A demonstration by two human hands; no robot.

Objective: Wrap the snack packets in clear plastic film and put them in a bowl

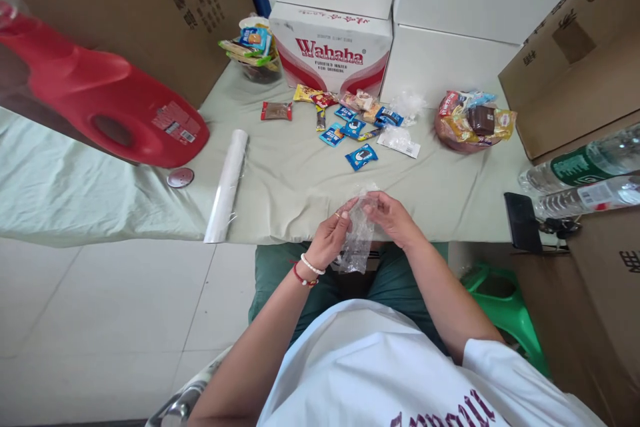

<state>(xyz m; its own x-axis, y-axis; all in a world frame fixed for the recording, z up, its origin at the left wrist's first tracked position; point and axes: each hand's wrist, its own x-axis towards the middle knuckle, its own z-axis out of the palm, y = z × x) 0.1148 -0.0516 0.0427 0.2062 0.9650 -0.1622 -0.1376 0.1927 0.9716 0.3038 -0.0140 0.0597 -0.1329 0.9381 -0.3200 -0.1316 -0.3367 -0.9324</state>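
A clear plastic bag (359,240) hangs between my two hands, just over the front edge of the cloth-covered table. My left hand (330,235) pinches its left side between thumb and fingers. On the other side, my right hand (393,217) grips the upper right part. Nothing shows inside the bag. Beyond my hands lies a loose group of small wrapped snacks, with a blue packet (361,156) nearest. Crumpled clear bags (407,107) and a white card (399,142) sit at the group's right.
A white roll (227,187) and a large red bottle (115,100) are on the left. A snack bowl (463,140) stands at the right, near plastic bottles (590,167) and a black phone (521,220). Behind are a Wahaha box (333,53) and another snack bowl (263,72).
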